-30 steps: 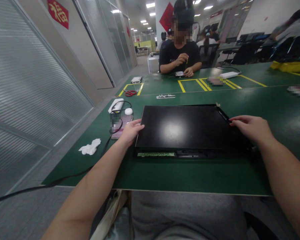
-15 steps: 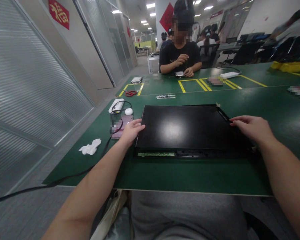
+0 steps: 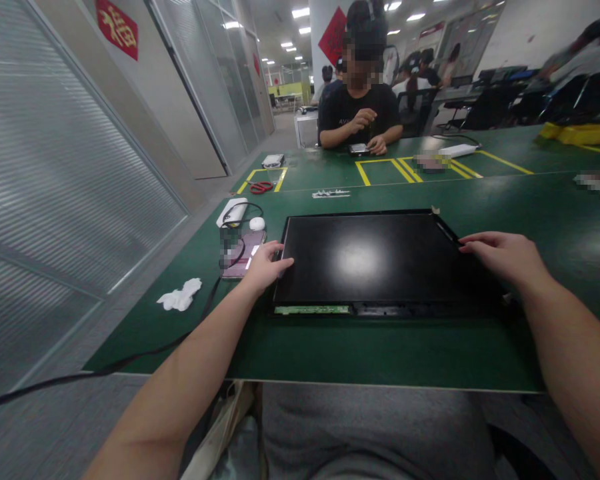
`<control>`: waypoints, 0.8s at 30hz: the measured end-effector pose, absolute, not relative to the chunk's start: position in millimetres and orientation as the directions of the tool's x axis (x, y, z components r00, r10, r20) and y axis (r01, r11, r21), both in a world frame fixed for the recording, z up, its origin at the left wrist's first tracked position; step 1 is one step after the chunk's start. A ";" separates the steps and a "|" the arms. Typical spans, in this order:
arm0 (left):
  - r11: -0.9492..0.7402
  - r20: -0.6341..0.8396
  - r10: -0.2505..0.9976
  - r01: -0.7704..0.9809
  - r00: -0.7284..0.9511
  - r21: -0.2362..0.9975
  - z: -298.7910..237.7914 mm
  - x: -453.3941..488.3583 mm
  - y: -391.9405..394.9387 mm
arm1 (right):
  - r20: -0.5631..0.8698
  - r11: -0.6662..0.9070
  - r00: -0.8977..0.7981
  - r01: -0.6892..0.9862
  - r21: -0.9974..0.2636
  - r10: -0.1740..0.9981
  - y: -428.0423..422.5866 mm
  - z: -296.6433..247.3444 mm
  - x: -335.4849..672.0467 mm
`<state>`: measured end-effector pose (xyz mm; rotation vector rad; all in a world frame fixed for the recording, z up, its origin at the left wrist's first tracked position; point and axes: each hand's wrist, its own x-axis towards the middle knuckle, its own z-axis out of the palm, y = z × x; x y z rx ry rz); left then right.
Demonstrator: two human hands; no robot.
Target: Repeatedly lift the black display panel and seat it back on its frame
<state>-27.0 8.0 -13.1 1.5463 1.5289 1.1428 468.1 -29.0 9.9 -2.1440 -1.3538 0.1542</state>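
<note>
A flat black display panel (image 3: 370,263) lies face up in a shallow black frame (image 3: 405,311) on the green table. A narrow green circuit board (image 3: 311,310) shows along the frame's near side. My left hand (image 3: 266,268) grips the panel's left edge, thumb on top and fingers at the side. On the right, my right hand (image 3: 507,257) pinches the frame's right edge between thumb and fingers; whether it also touches the panel is hard to make out. A light-coloured tab (image 3: 435,211) sticks up at the far right corner.
Left of the frame lie a phone (image 3: 243,257), a small white case (image 3: 257,224), a white power bank (image 3: 232,213) with a black cable and a crumpled tissue (image 3: 181,295). Red-handled scissors (image 3: 261,187) lie farther back. A co-worker (image 3: 360,113) sits opposite, handling a small device.
The panel has come down and slightly toward me, and its far edge now sits inside the frame's rim. My left hand moved slightly with it; my right hand stayed nearly still.
</note>
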 end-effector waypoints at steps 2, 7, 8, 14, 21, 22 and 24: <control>-0.100 0.144 0.987 0.447 -0.066 0.889 -17.5 -27.5 9.9 | 0.185 -0.323 0.485 0.776 -0.541 0.855 -29.8 11.5 466.7; -0.113 0.154 0.987 0.505 -0.041 0.856 -22.1 -29.5 11.8 | 0.126 -0.370 0.503 0.762 -0.531 0.855 -31.4 15.3 463.3; -0.114 0.154 0.988 0.519 -0.033 0.847 -21.7 -30.0 11.6 | 0.127 -0.369 0.502 0.764 -0.529 0.856 -31.5 15.7 462.9; -0.146 0.180 0.984 0.596 0.003 0.790 -18.7 -30.9 10.2 | 0.106 -0.353 0.481 0.759 -0.546 0.871 -32.5 18.5 460.4; -0.132 0.171 0.984 0.419 -0.057 0.898 -20.6 -26.1 12.3 | 0.097 -0.363 0.478 0.770 -0.525 0.873 -32.5 18.8 459.2; -0.125 0.168 0.984 0.441 -0.059 0.889 -19.4 -25.7 12.1 | 0.096 -0.361 0.473 0.774 -0.519 0.876 -31.8 17.6 460.4; -0.107 0.162 0.985 0.503 -0.066 0.858 -15.8 -24.5 10.7 | 0.100 -0.350 0.459 0.784 -0.512 0.883 -29.9 14.3 463.9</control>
